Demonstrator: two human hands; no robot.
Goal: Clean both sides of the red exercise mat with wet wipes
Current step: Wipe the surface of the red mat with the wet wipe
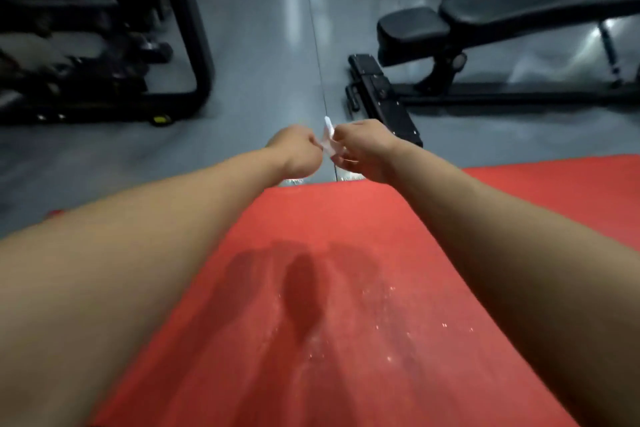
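The red exercise mat [332,225] lies flat on the grey floor below me and fills the lower half of the head view. A dark wet patch and small shiny droplets mark its middle. Both my arms reach out over its far edge. My left hand [298,151] and my right hand [363,149] are curled close together and pinch a small white wet wipe [328,140] between them, held in the air just beyond the mat's far edge. Most of the wipe is hidden by the fingers.
A black weight bench [485,21] with a foot bar [381,97] stands on the floor at the right, close to the mat's far edge. A black machine frame [194,45] stands at the left. A strip of grey floor [270,62] runs between them.
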